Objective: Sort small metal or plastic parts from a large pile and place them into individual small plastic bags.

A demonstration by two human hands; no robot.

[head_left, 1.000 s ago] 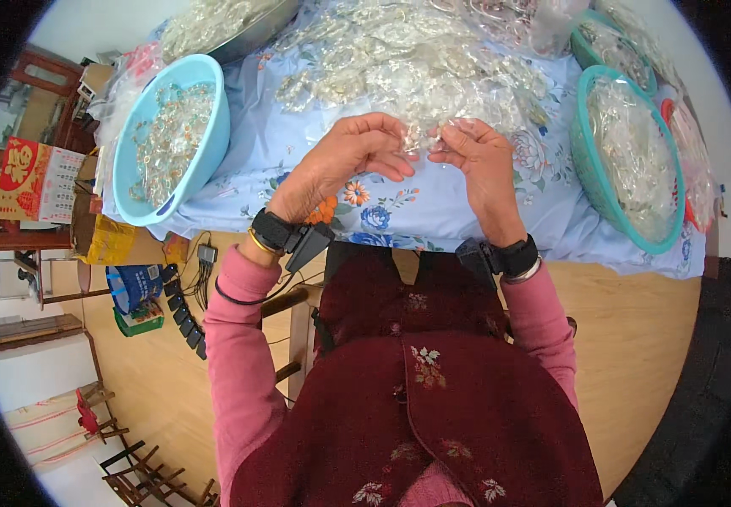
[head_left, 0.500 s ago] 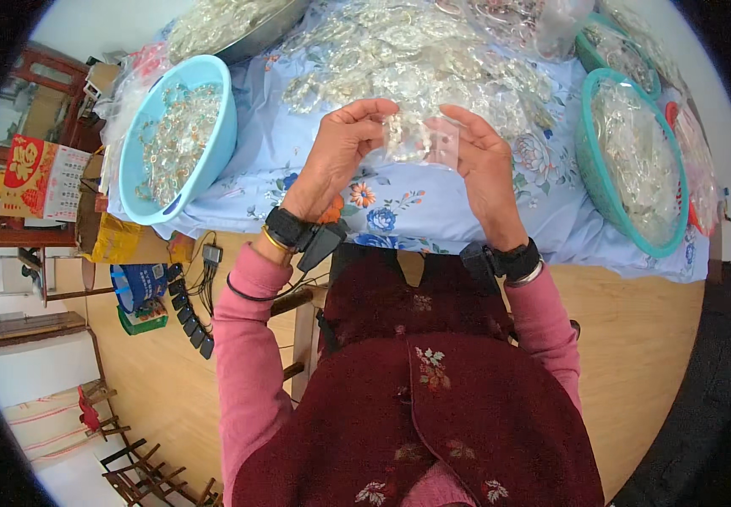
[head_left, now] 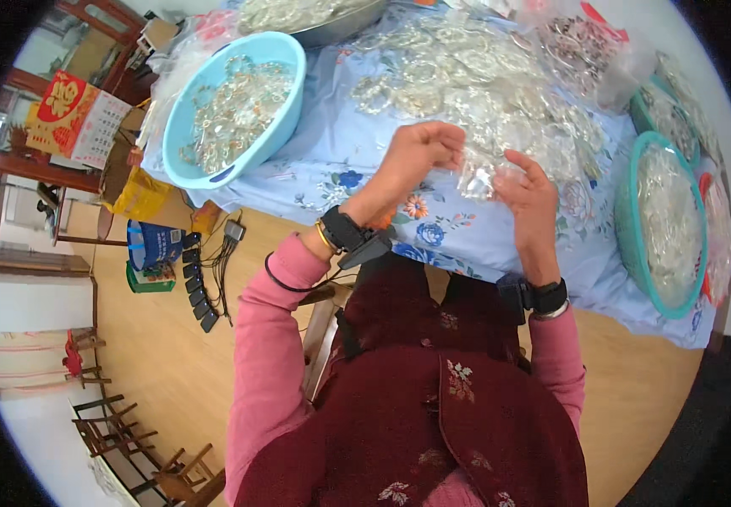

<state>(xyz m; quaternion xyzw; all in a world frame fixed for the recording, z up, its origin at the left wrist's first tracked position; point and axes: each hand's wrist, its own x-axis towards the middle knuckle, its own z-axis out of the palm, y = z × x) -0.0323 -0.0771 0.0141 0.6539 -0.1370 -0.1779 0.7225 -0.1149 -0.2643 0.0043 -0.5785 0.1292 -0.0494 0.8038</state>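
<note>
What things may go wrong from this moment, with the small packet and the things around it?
The clear packet seems held only near the right hand's fingertips, so it might slip. If it fell into the pile of similar packets behind it, it could be hard to find.

The blue basin sits close to the table's front edge; a bump might tip it and spill its contents.

A head-worn fisheye faces steeply down over the vest (head_left: 382,431) at lower centre; the left hand (head_left: 420,154) and right hand (head_left: 532,198) appear near, the tablecloth (head_left: 325,118) beyond, upper centre.
</note>
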